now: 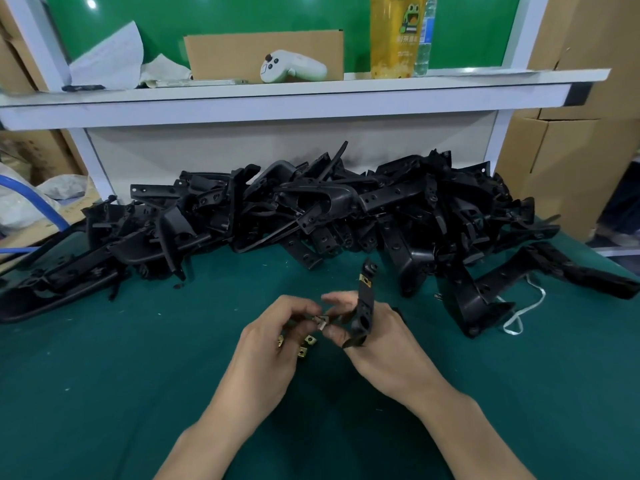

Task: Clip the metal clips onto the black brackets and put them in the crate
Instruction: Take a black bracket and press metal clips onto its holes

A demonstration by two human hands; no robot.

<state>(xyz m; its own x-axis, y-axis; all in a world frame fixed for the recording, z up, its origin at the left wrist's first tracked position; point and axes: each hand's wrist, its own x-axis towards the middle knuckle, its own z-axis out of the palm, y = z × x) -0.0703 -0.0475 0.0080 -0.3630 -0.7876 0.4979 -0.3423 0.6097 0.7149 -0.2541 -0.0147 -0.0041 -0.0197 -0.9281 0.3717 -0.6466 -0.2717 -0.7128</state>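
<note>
My right hand [379,337] grips a black bracket [364,306] that stands nearly upright over the green mat, with one gold metal clip [364,280] sitting on its upper arm. My left hand [273,337] pinches a metal clip [321,321] at its fingertips, right beside the fingers of the right hand and the lower part of the bracket. Three loose gold clips [304,346] lie on the mat under the left hand. No crate is in view.
A big heap of black brackets [311,209] stretches across the green mat [104,393] behind the hands. Above it a white shelf [277,95] carries a cardboard box, a white controller [292,67], papers and a yellow bottle. Cardboard boxes [571,150] stand at the right.
</note>
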